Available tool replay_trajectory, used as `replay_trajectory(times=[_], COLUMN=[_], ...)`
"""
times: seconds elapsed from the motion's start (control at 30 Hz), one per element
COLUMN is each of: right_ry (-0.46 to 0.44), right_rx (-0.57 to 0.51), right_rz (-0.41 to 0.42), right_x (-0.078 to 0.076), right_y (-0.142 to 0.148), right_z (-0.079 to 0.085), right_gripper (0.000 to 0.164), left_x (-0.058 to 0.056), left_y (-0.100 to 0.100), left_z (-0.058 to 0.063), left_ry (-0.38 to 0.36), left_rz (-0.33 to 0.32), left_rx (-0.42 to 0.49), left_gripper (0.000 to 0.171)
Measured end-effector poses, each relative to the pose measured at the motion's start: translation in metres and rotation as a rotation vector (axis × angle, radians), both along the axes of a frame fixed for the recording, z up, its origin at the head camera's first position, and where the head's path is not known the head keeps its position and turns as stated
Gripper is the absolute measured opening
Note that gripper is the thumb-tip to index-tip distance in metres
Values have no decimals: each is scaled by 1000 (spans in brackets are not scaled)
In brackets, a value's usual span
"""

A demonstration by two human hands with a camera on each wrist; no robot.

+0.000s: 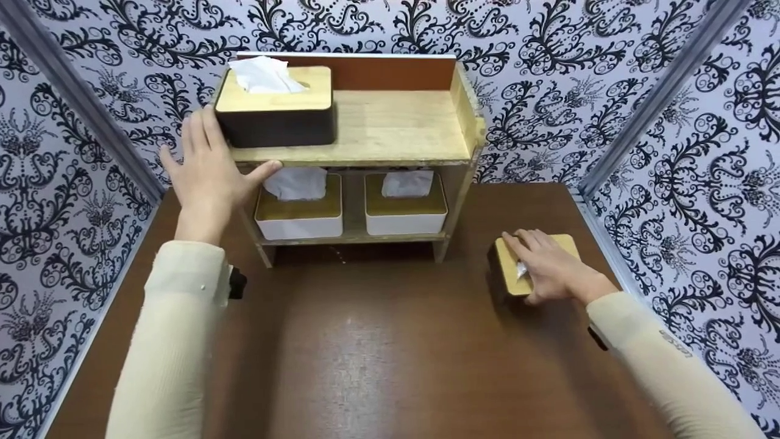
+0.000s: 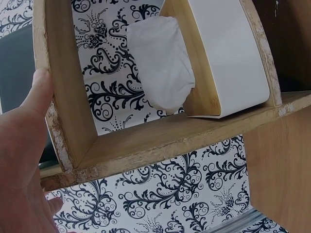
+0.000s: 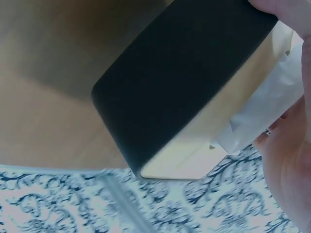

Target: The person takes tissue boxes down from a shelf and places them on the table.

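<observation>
Gripping box from above with right hand, fingers over the far edge, thumb down at the near edge. Sits directly under the palm, at the desk; can't tell if touching it or slightly raised. Black sides, pale wood lid. White tissue coming out of the lid, between lid and palm.

Bracing left hand at upper left corner of shelf: fingers straight along the outer left side, thumb stretched along the top board's front edge. Touching only, not clasped.

Just right of left fingers, on the top board: second box, also black with pale lid and tissue. Can't tell if touching the fingertips.

Below and right of left hand, on the lower board: left white box, then right white box, apart from each other, both with tissue showing.

From right hand, shelf well apart, to the left and farther out. Between right hand and top board: end panel, rising above the board. Right of right hand: patterned wall.
</observation>
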State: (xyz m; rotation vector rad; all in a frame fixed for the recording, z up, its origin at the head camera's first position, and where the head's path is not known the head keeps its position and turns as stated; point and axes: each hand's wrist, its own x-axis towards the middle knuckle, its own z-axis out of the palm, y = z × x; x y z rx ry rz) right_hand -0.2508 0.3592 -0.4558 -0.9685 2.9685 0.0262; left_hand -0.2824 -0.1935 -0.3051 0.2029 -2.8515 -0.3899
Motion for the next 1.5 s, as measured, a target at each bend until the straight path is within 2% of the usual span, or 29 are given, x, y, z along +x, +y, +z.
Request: replay_trajectory(times=[0.23, 0.4, 0.63, 0.73, 1.13, 1.5], right_ry=[-10, -9, -99, -100, -79, -174], right_rx=[4, 9, 40, 21, 20, 54], right_rz=[-59, -65, -134, -133, -121, -153], right_x=[-5, -9, -10, -10, -12, -9], right_y=[32, 52, 75, 82, 90, 87], right_z=[-10, -15, -22, -27, -38, -41], right_gripper=[132, 129, 126, 126, 129, 126], left_x=[0, 0, 0, 0, 1, 0], left_y=[-1, -1, 2, 3, 0, 1], left_z=[-1, 1, 3, 4, 5, 2], left_ry=[5, 8, 4, 6, 3, 14], left_rz=[4, 9, 8, 6, 12, 10], left_rx=[-1, -10, -25, -24, -22, -17], left_gripper=[133, 133, 132, 132, 133, 132])
